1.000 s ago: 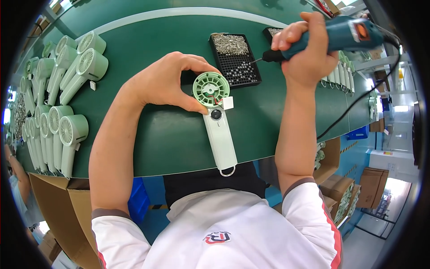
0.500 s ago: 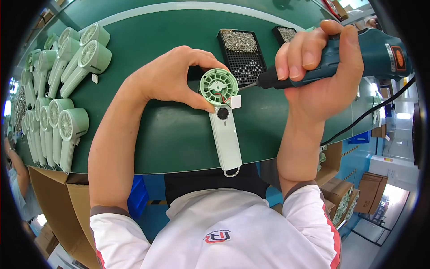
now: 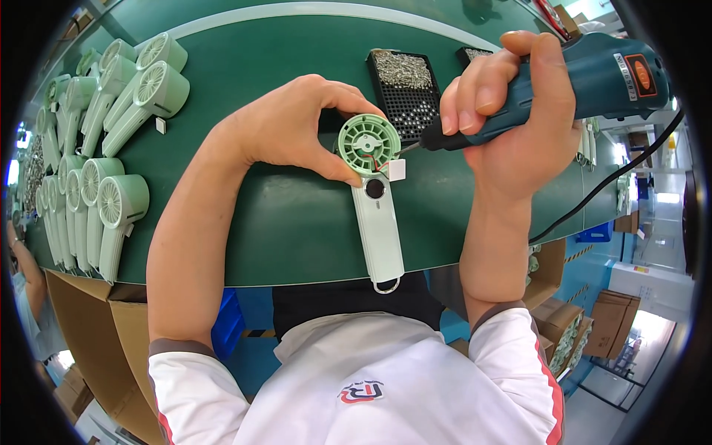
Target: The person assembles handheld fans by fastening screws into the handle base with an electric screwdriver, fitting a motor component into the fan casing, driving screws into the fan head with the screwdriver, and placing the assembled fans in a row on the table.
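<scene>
My left hand (image 3: 310,126) grips the round head of a pale green handheld fan (image 3: 380,230), thumb and fingers on either side of it. The fan's handle points toward me, with a wire loop at its end. Its head has no cover on this face, so a slotted green ring and red wires show, with a white square tab (image 3: 397,170) beside them. In my right hand (image 3: 512,111) is a teal electric screwdriver (image 3: 593,81), its fingers wrapped round the body. The bit points left and comes close to the right edge of the fan head; whether it touches cannot be seen.
Several pale green fans (image 3: 122,200) lie in rows on the left of the green table (image 3: 289,230). Behind my hands sits a black screw tray (image 3: 404,85), with a second tray (image 3: 471,55) to its right. A black cord (image 3: 608,182) trails from the screwdriver. An open cardboard box (image 3: 89,326) stands below the left edge.
The screwdriver and my right hand have shifted slightly left. The fan in my left hand has moved a little to the right.
</scene>
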A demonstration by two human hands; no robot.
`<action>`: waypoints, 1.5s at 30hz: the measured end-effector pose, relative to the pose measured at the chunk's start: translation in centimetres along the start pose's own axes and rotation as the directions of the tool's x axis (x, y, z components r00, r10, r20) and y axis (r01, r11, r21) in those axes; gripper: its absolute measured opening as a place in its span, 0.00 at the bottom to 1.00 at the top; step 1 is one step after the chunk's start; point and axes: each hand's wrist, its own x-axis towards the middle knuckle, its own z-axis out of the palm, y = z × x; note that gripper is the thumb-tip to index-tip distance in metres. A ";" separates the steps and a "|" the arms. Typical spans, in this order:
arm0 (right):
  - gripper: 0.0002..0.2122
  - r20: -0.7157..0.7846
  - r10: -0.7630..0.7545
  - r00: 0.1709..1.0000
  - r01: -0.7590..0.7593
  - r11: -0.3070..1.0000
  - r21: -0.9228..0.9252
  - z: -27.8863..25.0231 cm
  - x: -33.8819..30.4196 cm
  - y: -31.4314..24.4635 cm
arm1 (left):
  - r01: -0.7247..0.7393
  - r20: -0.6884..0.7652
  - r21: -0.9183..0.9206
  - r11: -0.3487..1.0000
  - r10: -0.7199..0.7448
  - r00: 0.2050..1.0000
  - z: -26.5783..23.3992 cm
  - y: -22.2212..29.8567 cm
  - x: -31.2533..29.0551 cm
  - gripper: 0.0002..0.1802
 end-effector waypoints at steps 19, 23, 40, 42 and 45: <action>0.01 0.071 -0.091 0.993 0.110 0.932 -0.345 2.9 -2.0 2.0 | 0.051 0.015 0.032 0.998 -0.051 0.999 -0.1 1.7 0.1 0.33; 0.03 0.064 -0.195 0.979 0.205 0.948 -0.242 3.4 -1.7 1.9 | 0.077 -0.001 0.035 0.996 -0.077 0.997 -0.2 2.4 0.2 0.32; 0.29 -0.488 0.201 0.849 -0.484 -0.073 -0.872 -10.5 -10.5 -3.9 | 0.026 0.043 -0.375 0.927 -0.011 0.999 -0.2 0.1 -0.3 0.39; 0.29 -0.432 0.099 0.896 -0.412 -0.173 -0.895 -10.6 -11.8 -2.1 | -0.040 -0.004 -0.601 0.798 0.047 0.999 -0.7 -0.5 -0.6 0.45; 0.30 -0.443 0.131 0.887 -0.391 -0.301 -0.870 -8.0 -11.1 -2.4 | -0.085 -0.070 -0.760 0.644 0.050 0.996 -0.9 -1.4 -1.5 0.51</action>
